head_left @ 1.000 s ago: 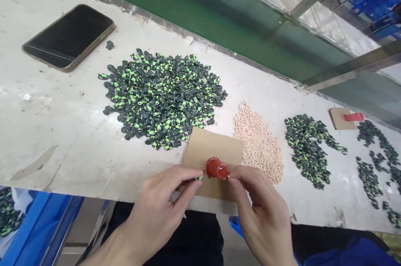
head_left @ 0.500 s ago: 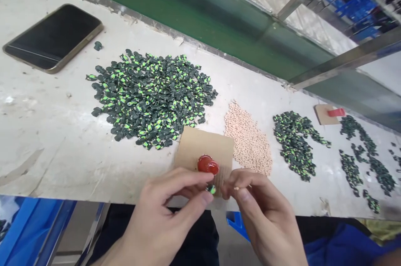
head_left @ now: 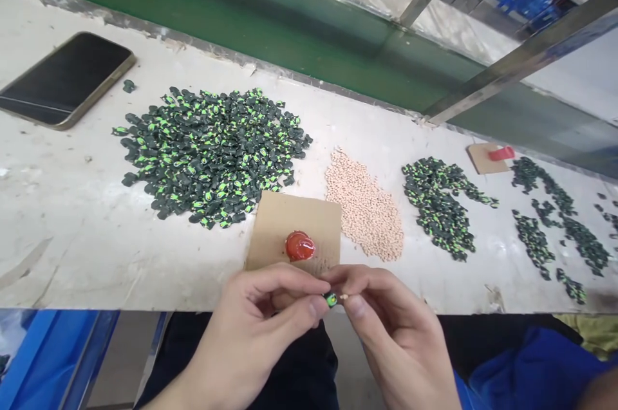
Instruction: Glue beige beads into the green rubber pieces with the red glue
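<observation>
My left hand (head_left: 263,320) pinches one small black-and-green part (head_left: 331,298) between thumb and forefinger, just below the table's front edge. My right hand (head_left: 386,320) pinches a tiny pale pellet (head_left: 344,297) and holds it against that part. Just beyond my fingers lies a brown cardboard square (head_left: 294,230) with a blob of red paste (head_left: 300,246) on it. A big heap of black-and-green parts (head_left: 207,149) lies behind the card on the left. A heap of pale pellets (head_left: 364,207) lies to the card's right.
A dark phone (head_left: 62,80) lies at the far left of the white table (head_left: 72,230). More black-and-green heaps (head_left: 441,204) spread to the right, with a second card and red piece (head_left: 490,156). A green conveyor belt (head_left: 290,30) runs behind. Blue bins (head_left: 53,352) sit under the table.
Both hands drew back from the red paste toward me and came together, so the green part and the pellet now meet. The view shifted right, so the table's contents slid left.
</observation>
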Demonstrator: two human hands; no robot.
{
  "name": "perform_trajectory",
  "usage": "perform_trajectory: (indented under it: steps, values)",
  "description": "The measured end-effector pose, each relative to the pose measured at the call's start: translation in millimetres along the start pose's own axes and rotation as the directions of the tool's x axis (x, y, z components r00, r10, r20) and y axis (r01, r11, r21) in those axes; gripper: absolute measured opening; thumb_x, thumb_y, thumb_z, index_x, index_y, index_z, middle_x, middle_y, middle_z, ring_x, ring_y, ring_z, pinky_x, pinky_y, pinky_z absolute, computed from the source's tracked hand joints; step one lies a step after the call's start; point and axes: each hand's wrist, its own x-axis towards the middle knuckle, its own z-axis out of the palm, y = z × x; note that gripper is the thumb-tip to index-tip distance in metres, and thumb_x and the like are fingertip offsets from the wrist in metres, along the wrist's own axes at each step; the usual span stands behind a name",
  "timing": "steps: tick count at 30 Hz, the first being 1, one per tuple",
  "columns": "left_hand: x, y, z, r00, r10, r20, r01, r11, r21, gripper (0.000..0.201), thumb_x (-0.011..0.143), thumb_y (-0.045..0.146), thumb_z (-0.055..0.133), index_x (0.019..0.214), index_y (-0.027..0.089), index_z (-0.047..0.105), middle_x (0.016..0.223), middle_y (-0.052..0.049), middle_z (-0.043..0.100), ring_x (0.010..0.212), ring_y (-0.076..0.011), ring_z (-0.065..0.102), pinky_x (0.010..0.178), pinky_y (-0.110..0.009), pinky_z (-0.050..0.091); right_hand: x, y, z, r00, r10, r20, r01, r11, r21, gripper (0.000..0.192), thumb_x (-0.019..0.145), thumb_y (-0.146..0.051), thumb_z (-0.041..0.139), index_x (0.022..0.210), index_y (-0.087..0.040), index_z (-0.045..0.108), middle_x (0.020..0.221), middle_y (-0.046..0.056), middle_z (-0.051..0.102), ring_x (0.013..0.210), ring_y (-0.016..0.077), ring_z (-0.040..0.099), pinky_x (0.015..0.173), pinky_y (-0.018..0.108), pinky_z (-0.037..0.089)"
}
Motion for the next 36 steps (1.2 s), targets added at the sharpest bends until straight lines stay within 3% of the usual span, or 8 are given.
perform_trajectory:
  steps: [10,16,20,23,27,36]
  values:
    - [-3.2,4.5,1.2,1.000,-0.016,-0.010,0.017,0.997,0.071,0.006,0.071,0.022,0.082,0.067,0.026,0.086,0.066,-0.001,0.076,0.059,-0.0102,0.065,0.059,-0.013,0.054,3.9,-4.5,-3.1,0.996,-0.023,0.085,0.029,0.997,-0.072,0.014,0.097,-0.019,0.068,0.092,-0.031,0.074,0.100,0.000,0.079,0.086,0.0129,0.075,0.078,0.018,0.062]
    - [-6.4,1.2,1.9,0.999,-0.033,-0.017,0.034,0.999,0.026,0.003,0.069,0.022,0.087,0.068,0.024,0.085,0.060,0.000,0.073,0.056,-0.0096,0.064,0.056,-0.013,0.053,13.5,-16.1,-8.8,0.979,0.054,0.197,-0.056,0.998,0.002,0.014,0.093,-0.017,0.074,0.084,-0.027,0.078,0.084,-0.001,0.079,0.076,0.0110,0.075,0.072,0.016,0.062]
    - [-9.6,-4.1,5.5,0.997,-0.077,0.007,0.077,0.980,-0.186,0.014,0.070,0.034,0.094,0.074,0.024,0.085,0.056,0.003,0.072,0.055,-0.0070,0.064,0.060,-0.011,0.053,10.7,-10.7,-3.1,0.993,-0.001,0.116,-0.014,0.992,0.126,0.016,0.090,-0.017,0.076,0.093,-0.031,0.082,0.084,-0.001,0.080,0.070,0.0128,0.077,0.068,0.019,0.065]
    - [-11.7,-2.3,11.0,0.988,-0.150,-0.022,0.138,0.948,-0.288,0.026,0.064,0.041,0.098,0.070,0.022,0.082,0.056,0.004,0.072,0.056,-0.0061,0.064,0.060,-0.011,0.052,4.8,0.0,1.6,0.995,-0.102,0.000,0.101,0.990,0.101,0.033,0.083,-0.011,0.082,0.102,-0.038,0.081,0.090,-0.003,0.081,0.076,0.0130,0.078,0.070,0.017,0.065]
    - [-13.4,2.3,15.8,0.978,-0.201,-0.054,0.179,0.943,-0.282,0.032,0.056,0.044,0.101,0.067,0.020,0.082,0.054,0.003,0.072,0.053,-0.0060,0.064,0.058,-0.011,0.052,0.3,9.6,6.3,0.974,-0.211,-0.083,0.215,0.976,0.039,0.034,0.079,-0.007,0.084,0.097,-0.036,0.081,0.085,-0.002,0.080,0.074,0.0133,0.077,0.066,0.017,0.065]
    - [-13.9,2.0,16.2,0.980,-0.155,-0.124,0.128,0.971,-0.204,0.035,0.052,0.050,0.101,0.064,0.022,0.083,0.052,0.002,0.075,0.049,-0.0065,0.065,0.056,-0.012,0.054,3.6,6.1,5.5,0.945,-0.326,-0.037,0.323,0.944,-0.065,0.032,0.082,-0.007,0.080,0.099,-0.034,0.082,0.085,0.000,0.080,0.072,0.0154,0.075,0.063,0.023,0.065]
